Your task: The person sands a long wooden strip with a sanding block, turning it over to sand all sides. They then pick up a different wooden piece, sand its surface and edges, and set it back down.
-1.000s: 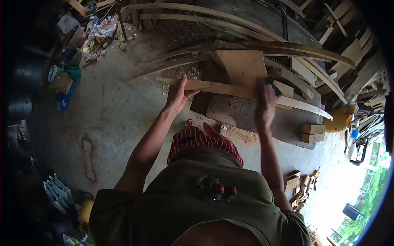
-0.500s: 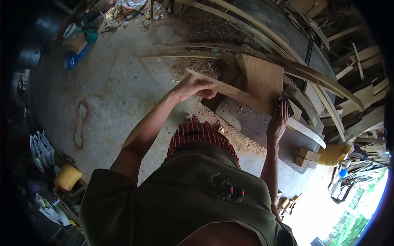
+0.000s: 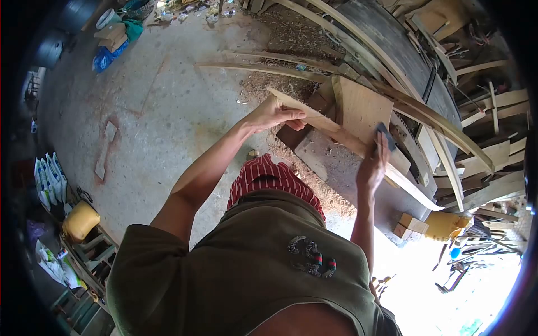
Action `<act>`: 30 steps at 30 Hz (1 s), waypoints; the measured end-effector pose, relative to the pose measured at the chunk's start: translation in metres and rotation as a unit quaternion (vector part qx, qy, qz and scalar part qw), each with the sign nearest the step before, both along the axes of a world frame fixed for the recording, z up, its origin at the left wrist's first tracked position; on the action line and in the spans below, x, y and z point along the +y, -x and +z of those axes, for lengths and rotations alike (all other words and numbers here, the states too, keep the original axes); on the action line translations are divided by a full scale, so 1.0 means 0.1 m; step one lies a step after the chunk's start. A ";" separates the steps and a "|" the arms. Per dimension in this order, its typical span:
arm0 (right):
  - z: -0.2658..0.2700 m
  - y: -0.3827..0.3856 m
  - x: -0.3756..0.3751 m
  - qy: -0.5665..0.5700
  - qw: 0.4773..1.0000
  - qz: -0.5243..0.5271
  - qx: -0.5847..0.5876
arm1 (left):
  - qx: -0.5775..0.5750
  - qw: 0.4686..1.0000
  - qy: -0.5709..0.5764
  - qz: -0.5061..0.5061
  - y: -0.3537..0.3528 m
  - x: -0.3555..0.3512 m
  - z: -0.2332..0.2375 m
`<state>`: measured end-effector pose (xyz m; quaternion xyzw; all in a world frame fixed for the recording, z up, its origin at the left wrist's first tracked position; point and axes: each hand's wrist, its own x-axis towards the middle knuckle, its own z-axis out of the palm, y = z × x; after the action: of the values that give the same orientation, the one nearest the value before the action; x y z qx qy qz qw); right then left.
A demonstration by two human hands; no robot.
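A long, slightly curved wooden board (image 3: 352, 143) slants from upper left to lower right in front of me. My left hand (image 3: 278, 116) grips it near its upper left end, thumb on the near face and fingers curled beneath. Farther along, my right hand (image 3: 372, 169) presses a dark piece of sandpaper (image 3: 385, 138) with outstretched fingers against the wood. Part of the sandpaper lies hidden under those fingers. Behind the board, a wide wooden panel (image 3: 363, 103) leans upright, close to my right fingertips.
Beneath the board is a dusty grey work surface (image 3: 316, 158), with sawdust (image 3: 330, 193) along its near side. Long curved wooden strips (image 3: 412, 103) lie across the back right. Small wood blocks (image 3: 411, 225) and a yellow container (image 3: 446, 225) are at lower right.
My right hand has slid a little up and left along the board with the sandpaper. The left hand keeps its grip at the board's end. The whole view has shifted slightly.
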<state>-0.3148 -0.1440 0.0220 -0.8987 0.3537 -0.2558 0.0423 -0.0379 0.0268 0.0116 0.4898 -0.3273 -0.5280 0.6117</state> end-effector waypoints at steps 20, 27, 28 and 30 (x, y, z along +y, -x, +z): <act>0.29 0.19 -0.18 -0.030 0.986 0.005 0.165 | -0.029 0.997 0.017 0.074 0.09 -0.03 -0.15; 0.65 -1.34 0.73 -0.007 0.974 0.191 0.122 | -0.277 0.958 -0.051 0.049 0.08 -0.11 -0.29; 0.62 -1.35 0.75 -0.010 0.974 0.218 0.054 | -0.441 0.888 -0.117 0.049 0.06 -0.09 -0.30; 0.74 -1.20 0.64 -0.026 0.968 0.221 0.118 | -0.269 0.960 -0.048 0.064 0.11 -0.11 -0.22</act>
<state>-0.1948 -0.0796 0.0965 -0.9769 0.1559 -0.1230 0.0792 -0.0490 0.0156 -0.0103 0.6623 -0.4224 -0.3514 0.5093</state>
